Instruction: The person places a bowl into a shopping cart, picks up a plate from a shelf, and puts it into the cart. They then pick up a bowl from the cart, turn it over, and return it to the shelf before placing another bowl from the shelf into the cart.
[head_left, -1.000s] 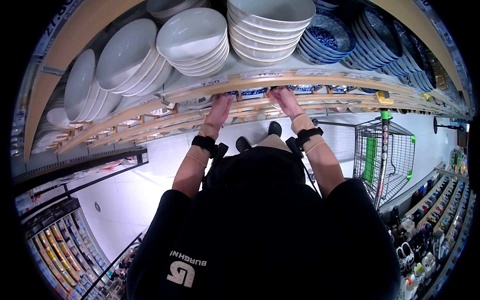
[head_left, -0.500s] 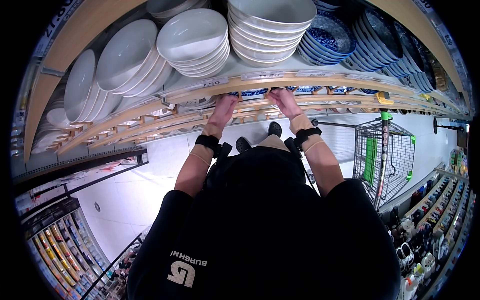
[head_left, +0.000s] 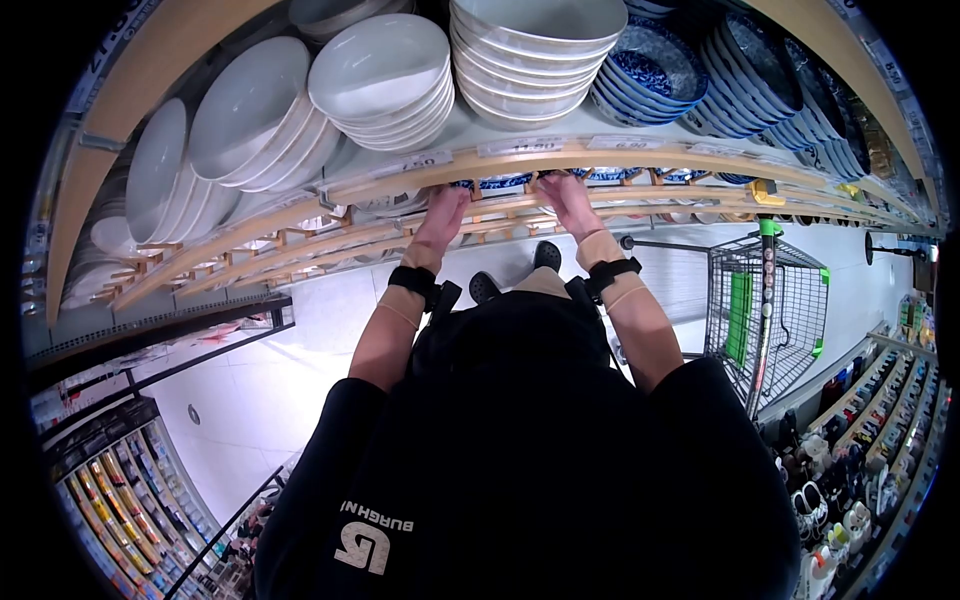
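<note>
Below the front edge of the upper shelf, a blue-and-white patterned dish (head_left: 503, 183) shows only as a narrow rim. My left hand (head_left: 445, 212) is at its left edge, with the fingers curled in and the tips hidden by the shelf. At the dish's right edge is my right hand (head_left: 569, 203), its fingers bent round toward the dish and partly covered. Both hands are level with the slatted wooden rack (head_left: 500, 207). Black straps circle both wrists.
On the upper shelf stand white bowls (head_left: 537, 60), white oval dishes (head_left: 385, 75) and blue patterned bowls (head_left: 650, 75). A wire shopping cart (head_left: 790, 300) with green parts is on the right. Racks of shoes (head_left: 860, 470) stand at lower right.
The view has shifted very slightly. My hands stay at the dish under the shelf edge, with the right hand turned a little.
</note>
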